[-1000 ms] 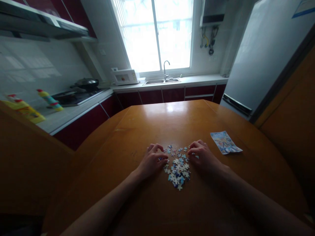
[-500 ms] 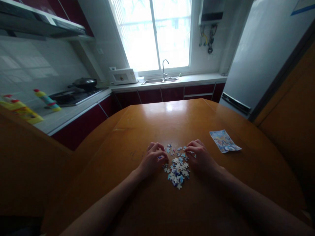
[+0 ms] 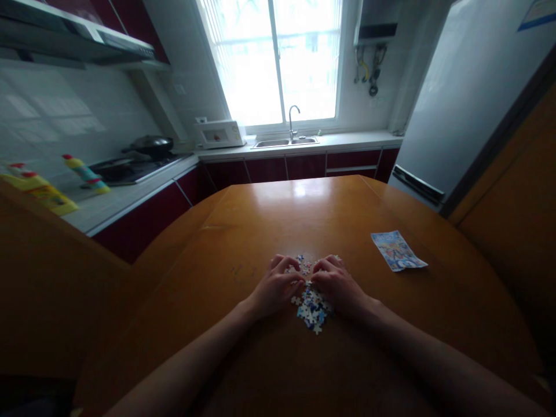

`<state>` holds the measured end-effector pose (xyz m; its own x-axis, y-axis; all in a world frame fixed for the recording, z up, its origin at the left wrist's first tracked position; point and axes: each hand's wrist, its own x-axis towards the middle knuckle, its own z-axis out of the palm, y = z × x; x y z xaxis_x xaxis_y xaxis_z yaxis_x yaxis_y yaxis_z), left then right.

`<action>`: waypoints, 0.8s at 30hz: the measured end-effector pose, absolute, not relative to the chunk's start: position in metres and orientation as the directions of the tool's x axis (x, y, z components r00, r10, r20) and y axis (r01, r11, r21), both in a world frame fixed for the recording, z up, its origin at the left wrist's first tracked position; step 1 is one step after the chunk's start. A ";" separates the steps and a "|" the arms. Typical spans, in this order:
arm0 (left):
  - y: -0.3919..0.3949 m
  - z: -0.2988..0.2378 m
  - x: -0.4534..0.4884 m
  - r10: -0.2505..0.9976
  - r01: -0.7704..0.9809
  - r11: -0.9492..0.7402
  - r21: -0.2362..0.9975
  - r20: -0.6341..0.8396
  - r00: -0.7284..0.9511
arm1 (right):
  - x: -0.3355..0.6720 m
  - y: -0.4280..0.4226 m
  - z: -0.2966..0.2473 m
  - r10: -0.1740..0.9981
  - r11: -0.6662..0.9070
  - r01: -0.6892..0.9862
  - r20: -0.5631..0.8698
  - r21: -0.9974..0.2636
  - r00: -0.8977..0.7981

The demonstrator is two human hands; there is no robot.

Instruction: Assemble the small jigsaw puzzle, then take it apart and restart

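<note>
A loose heap of jigsaw puzzle pieces [image 3: 313,310], white-backed with some blue and purple faces, lies on the wooden table. My left hand [image 3: 280,282] rests at the heap's upper left, fingers curled and thumb drawn in. From the right, my right hand [image 3: 335,281] bends over the pieces, its fingertips bunched close to the left thumb. Whatever is between the fingers of either hand is too small and hidden to make out. More puzzle pieces [image 3: 305,266] show in the gap beyond the fingertips.
A creased printed picture sheet [image 3: 398,251] lies on the table [image 3: 260,220] to the right. Beyond the table's far edge are a counter with a sink [image 3: 278,143], a microwave [image 3: 221,134] and a stove with a pan [image 3: 152,146]. Bottles [image 3: 87,174] stand at left.
My right hand has moved left across the upper heap, and my left hand slightly right, so their fingertips nearly meet. The right hand now covers pieces that showed before.
</note>
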<state>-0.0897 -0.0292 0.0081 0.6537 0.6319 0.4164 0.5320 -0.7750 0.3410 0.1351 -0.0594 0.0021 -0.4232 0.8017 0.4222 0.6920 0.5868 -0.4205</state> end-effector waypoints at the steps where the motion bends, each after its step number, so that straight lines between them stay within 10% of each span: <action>1: -0.030 0.007 -0.089 0.624 0.528 -0.781 0.332 0.422 0.657 | 0.136 -0.058 0.003 0.808 0.576 0.692 0.433 -0.435 -0.400; 7: -0.034 0.003 -0.084 0.576 0.530 -0.817 0.229 0.378 0.724 | 0.164 -0.050 0.010 0.899 0.398 0.764 0.382 -0.508 -0.214; 16: -0.031 0.001 -0.084 0.592 0.532 -0.806 0.260 0.369 0.717 | 0.206 -0.056 0.023 0.959 0.144 0.850 -0.141 -0.507 -0.247; 24: -0.027 -0.001 -0.084 0.602 0.528 -0.798 0.291 0.439 0.667 | 0.188 -0.067 0.033 0.937 0.340 0.833 0.078 -0.436 -0.341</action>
<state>-0.0845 -0.0274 -0.0007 0.6671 0.6018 0.4392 0.5282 -0.7978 0.2908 0.1882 -0.0673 0.0327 -0.3414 0.9367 0.0776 0.8335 0.3398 -0.4357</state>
